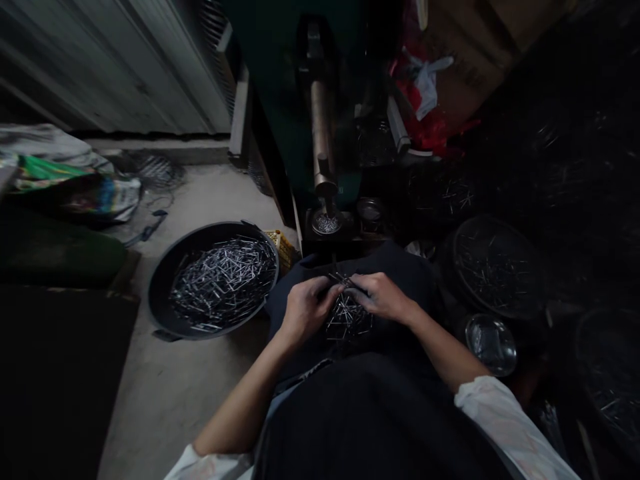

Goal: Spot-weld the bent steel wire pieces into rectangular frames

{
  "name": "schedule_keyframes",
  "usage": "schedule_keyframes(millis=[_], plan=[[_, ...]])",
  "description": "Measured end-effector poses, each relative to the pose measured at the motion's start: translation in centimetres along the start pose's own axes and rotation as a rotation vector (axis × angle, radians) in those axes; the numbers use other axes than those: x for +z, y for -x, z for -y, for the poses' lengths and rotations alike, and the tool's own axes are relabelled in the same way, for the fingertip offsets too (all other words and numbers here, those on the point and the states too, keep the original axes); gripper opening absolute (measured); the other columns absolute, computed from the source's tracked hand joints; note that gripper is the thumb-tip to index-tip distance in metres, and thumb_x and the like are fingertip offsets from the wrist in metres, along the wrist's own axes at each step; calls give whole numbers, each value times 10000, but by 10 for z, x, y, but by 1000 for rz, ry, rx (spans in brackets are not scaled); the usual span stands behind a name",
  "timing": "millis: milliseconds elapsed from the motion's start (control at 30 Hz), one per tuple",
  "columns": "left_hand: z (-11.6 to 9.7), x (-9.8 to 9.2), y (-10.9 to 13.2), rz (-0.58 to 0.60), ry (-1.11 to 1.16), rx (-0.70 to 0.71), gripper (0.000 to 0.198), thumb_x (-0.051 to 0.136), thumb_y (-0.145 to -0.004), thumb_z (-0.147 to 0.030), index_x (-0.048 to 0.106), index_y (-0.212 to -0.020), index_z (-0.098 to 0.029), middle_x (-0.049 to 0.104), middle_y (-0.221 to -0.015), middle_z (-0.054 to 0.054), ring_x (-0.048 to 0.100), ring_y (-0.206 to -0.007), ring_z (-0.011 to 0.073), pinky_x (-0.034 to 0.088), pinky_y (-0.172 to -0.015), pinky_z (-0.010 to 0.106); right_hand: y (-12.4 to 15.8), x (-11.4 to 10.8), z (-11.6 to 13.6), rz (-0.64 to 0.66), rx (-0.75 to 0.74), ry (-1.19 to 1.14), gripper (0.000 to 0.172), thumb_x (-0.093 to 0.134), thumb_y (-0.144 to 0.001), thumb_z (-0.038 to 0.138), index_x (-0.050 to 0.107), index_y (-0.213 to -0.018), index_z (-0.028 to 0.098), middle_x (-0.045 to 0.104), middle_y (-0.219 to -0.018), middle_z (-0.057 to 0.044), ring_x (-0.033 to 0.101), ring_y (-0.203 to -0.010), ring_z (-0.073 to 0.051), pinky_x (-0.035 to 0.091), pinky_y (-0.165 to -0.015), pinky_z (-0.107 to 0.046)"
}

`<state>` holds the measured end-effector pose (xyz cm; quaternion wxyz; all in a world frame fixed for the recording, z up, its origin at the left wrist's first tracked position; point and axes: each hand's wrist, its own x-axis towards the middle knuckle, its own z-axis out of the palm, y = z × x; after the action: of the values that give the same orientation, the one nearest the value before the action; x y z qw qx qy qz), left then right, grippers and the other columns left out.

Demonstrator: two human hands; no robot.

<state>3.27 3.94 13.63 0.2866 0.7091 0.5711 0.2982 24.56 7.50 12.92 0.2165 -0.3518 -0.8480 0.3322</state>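
Over my lap, my left hand (311, 305) and my right hand (381, 297) meet, both closed with fingertips pinched round a few thin metal pins (342, 279). Which hand grips which pin is too small to make out. Just below the fingers, a heap of similar loose metal pins (347, 319) lies on the dark cloth (410, 273) across my lap. Ahead of my hands stands a machine with a metal shaft (323, 133), its tip above a small round dish (327, 223) holding shiny bits.
To my left, a black basin (155, 293) full of metal pins stands beside a yellow crate (284, 250). At my right are a dark round tub (457, 260) with pins and a clear plastic bowl (491, 345). A cardboard box (465, 80) and a red bag (433, 130) sit behind.
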Motion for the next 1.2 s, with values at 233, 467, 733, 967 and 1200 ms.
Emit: schedule_keyframes(millis=[233, 467, 733, 967, 1200], plan=[[25, 6, 1, 59, -17, -18, 276, 494, -933, -346, 550, -705, -201, 591, -704, 36, 522, -633, 172, 396, -615, 288, -31, -22, -22, -157, 116, -167, 248, 603, -984, 397, 713, -889, 196, 729, -838, -35, 690, -790, -188, 500, -734, -271], [45, 9, -17, -63, 518, -295, 410, 621, -877, -508, 733, -1033, -146, 757, -1004, 98, 679, -948, 257, 519, -825, 337, -47, -15, -39, -365, 298, -490, 329, 749, -848, 498, 630, -977, 220, 661, -665, 38, 582, -498, -113, 466, -514, -217], [41, 23, -25, -2, 859, -428, 531, 643, -876, -552, 708, -1186, -125, 747, -983, 104, 679, -904, 235, 528, -786, 321, -33, -2, -24, -254, 49, -411, 289, 670, -943, 397, 714, -1172, 226, 756, -1125, -86, 735, -1040, -233, 581, -942, -382], [30, 29, -26, -54, 828, -391, 541, 623, -883, -555, 688, -1231, -145, 740, -901, 94, 675, -831, 216, 538, -750, 310, -33, 10, -38, -212, -189, -138, 406, 671, -954, 264, 634, -1358, 277, 722, -1261, -77, 709, -1136, -218, 579, -1007, -373], [28, 29, -29, -82, 836, -396, 508, 620, -888, -545, 685, -1241, -185, 740, -876, 72, 674, -788, 199, 547, -729, 305, -38, 4, -42, -200, -198, -155, 396, 696, -940, 281, 650, -1334, 275, 731, -1233, -77, 714, -1120, -216, 586, -997, -365]])
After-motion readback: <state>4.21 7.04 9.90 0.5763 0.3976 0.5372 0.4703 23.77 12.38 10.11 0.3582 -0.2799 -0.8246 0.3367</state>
